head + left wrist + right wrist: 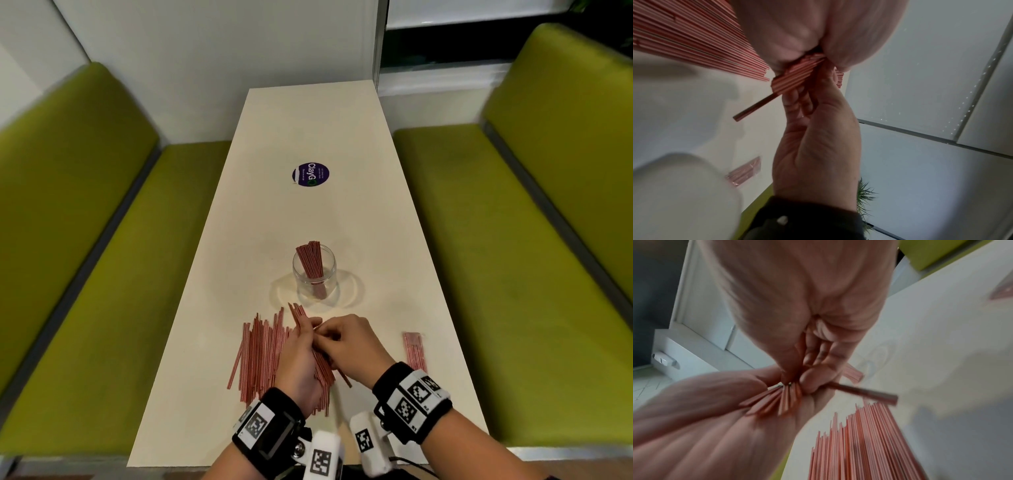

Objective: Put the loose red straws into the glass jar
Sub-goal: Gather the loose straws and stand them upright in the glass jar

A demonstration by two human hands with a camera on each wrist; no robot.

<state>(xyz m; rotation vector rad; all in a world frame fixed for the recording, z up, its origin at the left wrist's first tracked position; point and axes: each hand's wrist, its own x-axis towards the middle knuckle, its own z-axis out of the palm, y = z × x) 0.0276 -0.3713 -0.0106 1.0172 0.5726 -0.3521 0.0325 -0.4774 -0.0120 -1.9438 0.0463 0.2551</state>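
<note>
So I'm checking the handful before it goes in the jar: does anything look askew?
Yes. One straw pokes out well past the rest of the bundle gripped in the left hand, with the right hand pinching at it. The straws in the jar lean together, and the pile lies on the table.

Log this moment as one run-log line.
left hand: holds bundle | right hand: pinches bundle | jar: partly filled | pile: on table

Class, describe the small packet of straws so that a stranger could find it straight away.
Start at the long cream table between the green benches. Near its right edge, beside the right hand, lies the packet of straws. Unlike the loose straws, it is short, neat and wrapped.
</note>
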